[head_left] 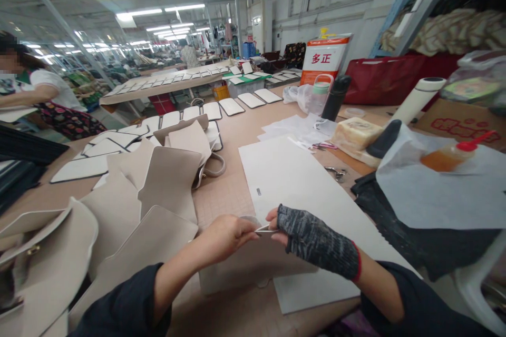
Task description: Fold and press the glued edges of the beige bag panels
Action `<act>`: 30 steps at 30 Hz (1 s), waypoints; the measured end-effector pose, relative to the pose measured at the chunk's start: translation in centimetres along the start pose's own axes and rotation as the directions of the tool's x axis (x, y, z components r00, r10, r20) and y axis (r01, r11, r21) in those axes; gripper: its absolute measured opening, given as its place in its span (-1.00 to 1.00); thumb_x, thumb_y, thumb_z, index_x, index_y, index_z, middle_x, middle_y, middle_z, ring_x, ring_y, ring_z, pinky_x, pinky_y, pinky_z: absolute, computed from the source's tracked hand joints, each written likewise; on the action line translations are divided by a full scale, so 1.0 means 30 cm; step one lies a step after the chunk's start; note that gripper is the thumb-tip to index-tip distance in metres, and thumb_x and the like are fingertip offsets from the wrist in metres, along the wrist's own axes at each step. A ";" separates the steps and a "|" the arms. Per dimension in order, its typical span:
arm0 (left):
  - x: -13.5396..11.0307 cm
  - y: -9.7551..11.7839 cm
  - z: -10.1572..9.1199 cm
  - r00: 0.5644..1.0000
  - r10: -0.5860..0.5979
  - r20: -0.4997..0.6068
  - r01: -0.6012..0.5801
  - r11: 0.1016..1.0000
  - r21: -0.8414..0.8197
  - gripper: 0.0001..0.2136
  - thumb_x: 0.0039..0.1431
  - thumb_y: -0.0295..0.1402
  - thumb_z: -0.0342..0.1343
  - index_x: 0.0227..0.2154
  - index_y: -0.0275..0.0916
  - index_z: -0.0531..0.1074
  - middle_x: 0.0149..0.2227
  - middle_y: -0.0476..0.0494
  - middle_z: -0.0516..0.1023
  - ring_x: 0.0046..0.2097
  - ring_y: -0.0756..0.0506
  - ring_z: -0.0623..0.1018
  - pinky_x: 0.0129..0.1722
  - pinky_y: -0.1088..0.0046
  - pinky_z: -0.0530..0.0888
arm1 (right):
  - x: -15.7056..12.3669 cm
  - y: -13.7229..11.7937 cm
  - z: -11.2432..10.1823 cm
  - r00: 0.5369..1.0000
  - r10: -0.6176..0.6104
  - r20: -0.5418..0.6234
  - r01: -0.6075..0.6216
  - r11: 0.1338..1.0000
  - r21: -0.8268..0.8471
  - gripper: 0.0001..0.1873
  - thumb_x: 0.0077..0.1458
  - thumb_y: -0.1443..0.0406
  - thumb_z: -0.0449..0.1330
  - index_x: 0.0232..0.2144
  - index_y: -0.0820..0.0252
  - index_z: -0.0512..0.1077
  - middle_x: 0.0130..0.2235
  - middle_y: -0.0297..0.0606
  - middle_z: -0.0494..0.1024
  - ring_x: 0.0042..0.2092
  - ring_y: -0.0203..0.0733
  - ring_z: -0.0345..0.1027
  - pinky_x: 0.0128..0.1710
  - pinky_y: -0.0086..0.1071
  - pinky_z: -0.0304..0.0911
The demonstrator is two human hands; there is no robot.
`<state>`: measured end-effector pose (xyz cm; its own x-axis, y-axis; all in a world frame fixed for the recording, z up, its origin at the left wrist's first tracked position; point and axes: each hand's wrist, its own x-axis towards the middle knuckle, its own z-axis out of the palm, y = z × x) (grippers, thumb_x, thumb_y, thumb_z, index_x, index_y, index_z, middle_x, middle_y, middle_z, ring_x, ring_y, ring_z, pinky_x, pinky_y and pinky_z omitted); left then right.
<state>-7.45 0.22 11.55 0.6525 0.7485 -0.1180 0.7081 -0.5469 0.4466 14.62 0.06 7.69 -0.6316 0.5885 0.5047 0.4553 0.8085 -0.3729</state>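
My bare left hand (227,237) is closed, pinching the top edge of a beige leather-like bag panel (261,260). My right hand (312,239), in a dark grey fingerless knit glove with a red cuff, grips the same edge beside it. A narrow gap shows in the edge between the fingertips. The panel hangs down toward me, over part of a large white board (300,189) that lies on the table. A small dark metal-looking piece (259,191) rests on the board. Left of my hands, several unfinished beige bag pieces (166,179) are heaped, one with a handle loop (215,165).
White dark-edged panels (231,107) lie in rows behind. On the right are a black bottle (336,97), a white flask (419,100), a sponge-like block (356,132), a red-tipped glue bottle (446,158) and black cloth (419,242). A co-worker (47,89) stands far left.
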 end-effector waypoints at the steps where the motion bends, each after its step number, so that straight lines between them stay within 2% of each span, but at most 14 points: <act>1: 0.000 -0.004 -0.002 1.000 0.006 0.000 -0.006 1.000 0.012 -0.73 0.25 -0.26 -0.08 -0.24 -0.18 0.53 -0.46 -0.09 0.55 -0.45 -0.04 0.46 -0.47 0.57 0.21 | 0.000 -0.004 -0.018 1.000 0.008 -0.013 -0.007 0.997 0.071 -0.82 0.16 0.29 0.02 -0.24 0.24 0.37 -0.17 -0.06 0.50 -0.12 -0.07 0.40 -0.10 -0.18 0.34; 3: -0.002 -0.013 -0.007 1.000 0.004 0.006 -0.004 1.000 0.031 -0.73 0.25 -0.27 -0.08 -0.25 -0.18 0.52 -0.45 -0.08 0.56 -0.44 -0.03 0.46 -0.47 0.57 0.20 | 0.000 -0.010 -0.071 0.992 0.125 -0.019 -0.115 0.956 0.269 -0.80 0.18 0.26 0.02 -0.17 0.21 0.31 -0.20 -0.11 0.51 -0.15 -0.10 0.42 -0.15 -0.20 0.37; 5: -0.007 -0.026 -0.013 1.000 -0.013 0.010 0.013 0.999 0.033 -0.74 0.25 -0.29 -0.08 -0.29 -0.19 0.52 -0.43 -0.09 0.57 -0.43 -0.04 0.47 -0.46 0.57 0.21 | -0.006 -0.007 -0.135 0.954 0.298 -0.029 -0.254 0.856 0.450 -0.74 0.20 0.25 0.01 -0.06 0.17 0.22 -0.20 -0.17 0.51 -0.22 -0.18 0.45 -0.23 -0.28 0.40; 7: -0.011 -0.038 -0.016 0.999 -0.033 0.004 0.033 0.999 0.018 -0.74 0.25 -0.29 -0.08 -0.33 -0.21 0.52 -0.42 -0.10 0.58 -0.41 -0.05 0.49 -0.44 0.58 0.22 | -0.021 0.010 -0.183 0.923 0.378 -0.069 -0.295 0.814 0.501 -0.69 0.20 0.24 0.02 0.00 0.13 0.16 -0.13 -0.17 0.48 -0.21 -0.20 0.44 -0.21 -0.30 0.39; 10: -0.013 -0.050 -0.018 0.999 -0.042 0.001 0.042 0.999 -0.024 -0.74 0.25 -0.29 -0.07 -0.31 -0.21 0.52 -0.40 -0.10 0.59 -0.39 -0.05 0.50 -0.43 0.58 0.24 | -0.055 0.052 -0.177 0.957 0.273 -0.095 -0.233 0.922 0.308 -0.63 0.14 0.19 0.13 -0.02 0.14 0.26 -0.08 -0.15 0.46 -0.07 -0.12 0.37 -0.07 -0.22 0.31; 13: -0.013 -0.050 -0.019 0.999 -0.036 0.006 0.037 0.999 -0.030 -0.74 0.24 -0.28 -0.07 -0.31 -0.20 0.53 -0.39 -0.09 0.60 -0.38 -0.05 0.52 -0.42 0.59 0.26 | -0.078 0.089 -0.100 0.986 0.123 -0.111 -0.114 0.990 0.082 -0.66 0.10 0.17 0.17 -0.10 0.20 0.37 -0.16 -0.13 0.49 -0.08 -0.06 0.35 -0.09 -0.20 0.30; 16: -0.009 -0.041 -0.015 0.999 -0.034 0.005 0.034 0.999 -0.001 -0.76 0.24 -0.30 -0.06 -0.23 -0.17 0.52 -0.34 -0.08 0.61 -0.33 -0.06 0.54 -0.38 0.59 0.31 | -0.074 0.105 -0.035 0.990 -0.003 -0.141 -0.012 0.994 -0.108 -0.77 0.16 0.22 0.08 -0.20 0.20 0.43 -0.28 -0.16 0.50 -0.20 -0.09 0.37 -0.21 -0.22 0.29; 19: 0.005 -0.028 0.002 0.999 -0.012 -0.032 0.013 1.000 0.026 -0.74 0.23 -0.31 -0.04 -0.08 -0.13 0.45 -0.21 -0.09 0.60 -0.23 -0.10 0.56 -0.30 0.56 0.37 | -0.057 0.105 -0.025 0.987 -0.090 -0.130 0.059 0.973 -0.222 -0.76 0.21 0.25 0.00 -0.30 0.17 0.46 -0.37 -0.19 0.47 -0.30 -0.13 0.33 -0.31 -0.28 0.24; 22: 0.031 -0.011 0.027 0.996 0.013 -0.090 -0.006 0.996 0.089 -0.72 0.22 -0.33 -0.02 -0.05 -0.18 0.43 -0.16 -0.15 0.59 -0.19 -0.14 0.57 -0.26 0.50 0.41 | -0.047 0.105 -0.046 0.991 -0.108 -0.083 0.080 0.957 -0.279 -0.72 0.23 0.25 -0.03 -0.34 0.14 0.47 -0.40 -0.21 0.44 -0.32 -0.15 0.29 -0.33 -0.32 0.17; 25: 0.054 0.000 0.046 0.990 0.067 -0.124 -0.045 0.985 0.167 -0.76 0.22 -0.37 -0.02 -0.12 -0.21 0.47 -0.23 -0.18 0.61 -0.25 -0.14 0.59 -0.30 0.48 0.43 | -0.046 0.108 -0.059 0.997 -0.070 -0.012 0.064 0.956 -0.286 -0.73 0.22 0.27 -0.04 -0.33 0.11 0.46 -0.41 -0.25 0.42 -0.34 -0.17 0.27 -0.33 -0.32 0.12; 30: 0.070 0.000 0.069 0.976 0.151 -0.158 -0.102 0.954 0.282 -0.80 0.22 -0.40 -0.03 -0.19 -0.23 0.48 -0.34 -0.15 0.62 -0.34 -0.12 0.58 -0.41 0.50 0.40 | -0.029 0.073 -0.021 0.998 -0.065 -0.016 0.051 0.895 -0.443 -0.83 0.18 0.30 0.02 -0.29 0.14 0.42 -0.33 -0.22 0.46 -0.25 -0.11 0.29 -0.15 -0.21 0.08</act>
<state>-5.52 1.01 9.48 0.7009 0.7072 0.0926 0.6851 -0.7037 0.1883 16.56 1.32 6.93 -0.6496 0.5348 0.5403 0.6534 0.7561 0.0372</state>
